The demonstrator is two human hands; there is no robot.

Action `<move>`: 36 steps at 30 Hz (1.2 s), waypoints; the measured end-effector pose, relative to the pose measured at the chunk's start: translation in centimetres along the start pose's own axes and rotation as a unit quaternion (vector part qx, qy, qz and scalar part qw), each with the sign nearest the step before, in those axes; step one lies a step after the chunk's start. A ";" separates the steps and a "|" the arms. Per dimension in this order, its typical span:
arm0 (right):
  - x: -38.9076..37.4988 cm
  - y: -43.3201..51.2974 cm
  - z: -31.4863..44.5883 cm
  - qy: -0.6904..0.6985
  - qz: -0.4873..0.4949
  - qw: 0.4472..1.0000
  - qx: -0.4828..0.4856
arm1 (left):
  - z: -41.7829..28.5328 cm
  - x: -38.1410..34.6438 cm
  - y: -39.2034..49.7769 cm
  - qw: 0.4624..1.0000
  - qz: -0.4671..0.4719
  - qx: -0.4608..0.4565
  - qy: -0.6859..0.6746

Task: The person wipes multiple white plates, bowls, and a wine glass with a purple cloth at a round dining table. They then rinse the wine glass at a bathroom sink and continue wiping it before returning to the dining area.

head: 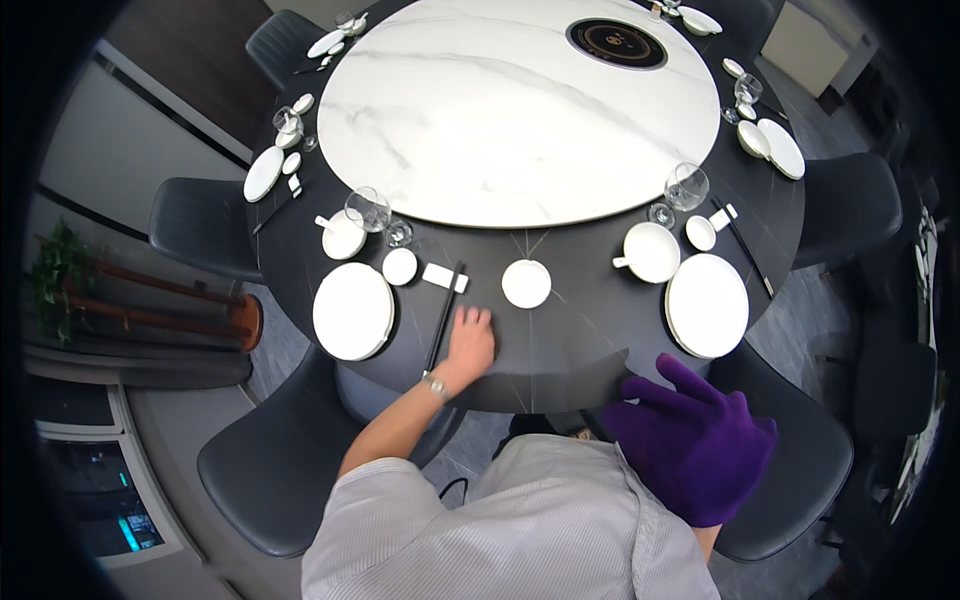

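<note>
My left hand, bare with a wristwatch, is over the dark table edge, just right of a pair of black chopsticks. Its fingers are slightly apart and nothing shows in them. The chopsticks lean on a white rest. Purple fabric covers my right hand near the table's front edge; whether it is a glove or a draped cloth is unclear. Between the two front settings sits a small white dish. Stacked white plates stand left and right.
A white marble-patterned turntable with a round black inset fills the middle of the round dark table. Stemmed glasses and bowls stand near its rim. Dark chairs surround the table. A plant is at left.
</note>
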State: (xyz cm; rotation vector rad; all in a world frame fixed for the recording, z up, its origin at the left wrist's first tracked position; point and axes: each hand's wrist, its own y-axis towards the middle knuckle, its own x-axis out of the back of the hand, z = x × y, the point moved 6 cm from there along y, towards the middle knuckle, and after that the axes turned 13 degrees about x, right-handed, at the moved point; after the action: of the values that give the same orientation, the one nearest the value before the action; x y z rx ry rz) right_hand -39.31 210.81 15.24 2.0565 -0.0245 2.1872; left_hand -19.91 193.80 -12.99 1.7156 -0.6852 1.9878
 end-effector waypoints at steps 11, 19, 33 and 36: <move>-0.2 -1.7 -0.7 -0.014 -0.049 0.999 0.008 | 0.7 1.1 -14.0 0.985 0.043 0.058 -0.154; -0.6 -2.2 -0.3 -0.001 -0.065 0.997 0.047 | 10.0 -2.6 -10.9 0.905 -0.082 0.369 -0.195; 2.4 -7.3 -7.5 0.061 -0.200 0.972 -0.108 | -1.1 7.1 2.7 0.914 -0.160 0.094 -0.361; 1.8 -9.4 -8.0 0.095 -0.228 0.955 -0.164 | -8.4 8.8 10.9 0.867 -0.064 0.031 -0.494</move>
State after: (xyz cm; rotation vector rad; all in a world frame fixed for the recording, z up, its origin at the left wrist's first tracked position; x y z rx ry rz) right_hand -46.33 221.10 15.72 1.4914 0.0910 1.9254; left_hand -34.39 190.40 -6.29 2.7121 -0.7634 0.9210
